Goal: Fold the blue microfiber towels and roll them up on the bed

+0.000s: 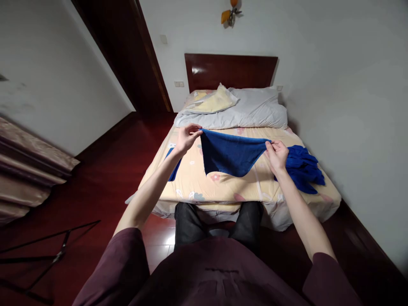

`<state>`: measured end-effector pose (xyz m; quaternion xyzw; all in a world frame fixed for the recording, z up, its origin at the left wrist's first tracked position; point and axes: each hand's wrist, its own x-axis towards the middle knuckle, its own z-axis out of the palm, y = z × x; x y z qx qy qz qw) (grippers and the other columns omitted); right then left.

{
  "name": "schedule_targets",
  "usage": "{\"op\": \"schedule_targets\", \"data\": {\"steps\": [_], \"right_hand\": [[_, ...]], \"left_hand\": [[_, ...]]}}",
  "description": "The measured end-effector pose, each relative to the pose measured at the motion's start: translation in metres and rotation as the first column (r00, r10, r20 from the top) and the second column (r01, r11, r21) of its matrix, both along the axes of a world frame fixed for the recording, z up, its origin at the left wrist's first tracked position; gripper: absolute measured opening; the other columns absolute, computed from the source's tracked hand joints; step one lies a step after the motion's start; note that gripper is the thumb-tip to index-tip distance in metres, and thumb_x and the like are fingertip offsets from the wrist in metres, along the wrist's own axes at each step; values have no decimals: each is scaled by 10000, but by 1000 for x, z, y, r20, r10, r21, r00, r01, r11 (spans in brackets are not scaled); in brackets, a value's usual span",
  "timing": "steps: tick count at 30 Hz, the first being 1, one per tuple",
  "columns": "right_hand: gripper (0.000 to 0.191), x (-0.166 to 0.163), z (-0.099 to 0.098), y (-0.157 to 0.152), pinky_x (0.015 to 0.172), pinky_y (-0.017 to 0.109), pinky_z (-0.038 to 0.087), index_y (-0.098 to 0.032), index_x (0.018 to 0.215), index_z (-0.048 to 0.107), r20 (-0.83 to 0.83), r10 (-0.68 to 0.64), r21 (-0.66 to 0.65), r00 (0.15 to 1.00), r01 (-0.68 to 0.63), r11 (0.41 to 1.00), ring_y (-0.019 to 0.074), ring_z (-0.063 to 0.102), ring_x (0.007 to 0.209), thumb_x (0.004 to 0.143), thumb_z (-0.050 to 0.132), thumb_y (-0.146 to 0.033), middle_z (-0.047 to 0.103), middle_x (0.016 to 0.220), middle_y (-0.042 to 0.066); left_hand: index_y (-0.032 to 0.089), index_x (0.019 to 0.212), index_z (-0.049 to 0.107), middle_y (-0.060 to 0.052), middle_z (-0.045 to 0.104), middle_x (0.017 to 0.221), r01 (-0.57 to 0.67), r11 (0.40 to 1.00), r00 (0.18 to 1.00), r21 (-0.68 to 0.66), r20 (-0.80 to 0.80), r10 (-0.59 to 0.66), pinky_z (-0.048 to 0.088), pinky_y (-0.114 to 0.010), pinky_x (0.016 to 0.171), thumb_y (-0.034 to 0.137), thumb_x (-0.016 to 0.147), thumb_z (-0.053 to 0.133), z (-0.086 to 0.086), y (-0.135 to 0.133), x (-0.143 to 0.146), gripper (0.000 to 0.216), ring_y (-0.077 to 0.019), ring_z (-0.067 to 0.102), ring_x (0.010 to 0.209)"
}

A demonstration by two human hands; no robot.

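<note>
Head view, looking forward and down: a person in a maroon short-sleeved top stands at the foot of a bed with a pale yellow floral-print sheet (191, 178). Both arms are extended over the mattress.

Left hand (185, 138): fingers pinched closed on one upper corner of a dark blue terry-cloth towel (229, 154). Right hand (276, 155): fingers and thumb clenched on the opposite upper corner of the same towel. The towel is stretched between the two hands, raised above the sheet, with its lower edge hanging in a point toward the near end of the bed.

Adjacent items:
- A crumpled heap of dark blue cloth (302, 168) lies on the sheet just beside the right hand, toward the right edge of the bed.
- A further piece of dark blue fabric (174, 170) shows under the left forearm; its full shape is hidden by the arm.
- A grey pillow (255, 110) and a pale yellow folded pillow (212, 102) lie at the far end, against a dark red wooden headboard (231, 70).
- A black folding metal stand (47, 259) lies on the dark red wooden floor at the left.
</note>
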<state>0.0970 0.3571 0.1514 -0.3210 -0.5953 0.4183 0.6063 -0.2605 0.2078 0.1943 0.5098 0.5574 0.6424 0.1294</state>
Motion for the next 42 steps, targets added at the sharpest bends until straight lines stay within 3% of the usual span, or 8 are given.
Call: {"op": "schedule_targets", "data": {"steps": [6, 19, 27, 30, 35, 38, 40, 42], "right_hand": [[499, 14, 14, -18, 622, 225, 522, -217, 875, 576, -28, 23, 8, 999, -23, 1000, 128, 644, 673, 711, 883, -574, 643, 716, -28], [464, 74, 12, -60, 503, 224, 474, -230, 826, 667, 68, 138, -178, 988, -124, 976, 109, 581, 565, 630, 974, -516, 664, 720, -1], [532, 26, -12, 7, 455, 212, 438, -185, 789, 708, 214, 219, -264, 952, -159, 951, 111, 583, 537, 496, 1003, -517, 705, 690, 12], [542, -16, -14, 46, 498, 212, 446, -171, 770, 687, 182, 174, -270, 968, -121, 955, 110, 593, 559, 467, 1002, -489, 695, 662, 4], [372, -54, -6, 88, 616, 260, 482, -211, 812, 647, 57, 53, -33, 997, -51, 998, 126, 625, 656, 680, 906, -442, 723, 755, 5], [299, -48, -24, 85, 628, 287, 465, -248, 861, 657, 40, 67, 32, 997, -69, 997, 137, 607, 656, 743, 858, -435, 731, 788, 14], [301, -40, -51, 72, 626, 296, 451, -239, 847, 660, 71, 97, 13, 993, -98, 995, 141, 597, 647, 739, 856, -441, 725, 763, 21], [292, -34, -86, 53, 636, 302, 449, -222, 796, 667, 149, 140, -69, 979, -131, 989, 148, 595, 656, 714, 867, -418, 724, 747, 32]], "left_hand": [[129, 964, 778, -96, 766, 912, 61, 998, 994, -31, 94, -57, 596, -336, 836, 524, 619, 942, 0, -29, 4, 549, -227, 735, 894], [159, 901, 810, -79, 769, 854, 153, 956, 986, -250, 102, -131, 640, -399, 784, 479, 624, 967, -8, -94, 23, 452, -262, 752, 830], [112, 927, 781, -95, 776, 835, 194, 918, 968, -345, 218, -123, 609, -425, 893, 445, 633, 965, -44, -33, -7, 481, -251, 752, 875], [99, 912, 761, -99, 770, 816, 83, 933, 982, -350, 186, -18, 590, -397, 886, 403, 678, 942, -39, 8, -19, 424, -239, 738, 878], [130, 1112, 750, -77, 779, 911, -91, 982, 995, -166, -43, 85, 545, -328, 841, 351, 788, 844, -25, 48, -38, 403, -207, 703, 899], [196, 1246, 712, -50, 781, 986, -141, 989, 984, -32, -119, 136, 519, -330, 857, 350, 839, 794, -48, 42, -48, 442, -186, 670, 908], [237, 1241, 717, -33, 779, 1005, -168, 986, 973, -10, -164, 165, 512, -359, 891, 368, 864, 770, -81, 28, -47, 403, -195, 651, 923], [262, 1189, 738, -26, 781, 986, -224, 967, 959, -118, -203, 197, 508, -409, 940, 383, 870, 758, -125, 8, -38, 341, -220, 640, 917]]}}
